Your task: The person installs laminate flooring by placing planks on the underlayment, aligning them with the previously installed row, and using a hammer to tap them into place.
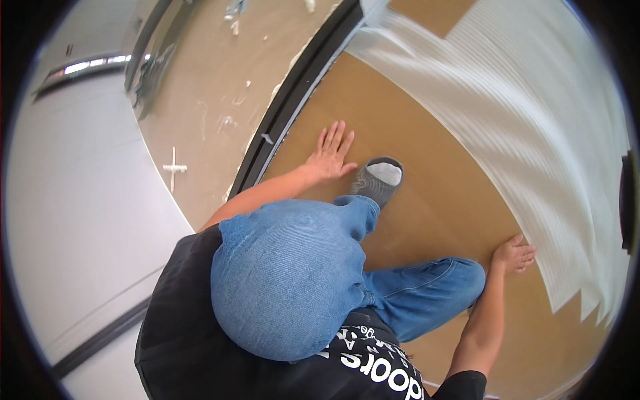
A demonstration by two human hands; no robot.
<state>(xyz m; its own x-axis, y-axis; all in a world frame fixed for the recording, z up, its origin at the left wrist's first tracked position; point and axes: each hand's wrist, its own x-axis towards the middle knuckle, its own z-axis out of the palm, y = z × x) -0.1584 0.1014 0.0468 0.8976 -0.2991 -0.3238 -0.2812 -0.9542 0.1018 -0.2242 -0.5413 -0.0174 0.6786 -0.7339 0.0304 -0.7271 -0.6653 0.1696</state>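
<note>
Brown sheet: the brown sheet spans the centre and right of the frame, under the crouching person's slipper.
Left hand: the left hand lies palm down on it at upper centre, fingers spread wide, holding nothing.
Right hand: the right hand rests at right of centre, fingers nearly straight and close together, at the white sheet's edge; whether it pinches that edge I cannot tell.
White sheet: the rippled white sheet covers the upper right, its lower end jagged.
Black track: the black track runs diagonally through upper centre, near the left hand.
Step in hand: probably flattening or positioning the brown sheet.
Next move: likely calls for steady palm pressure and care with the white edge.
</note>
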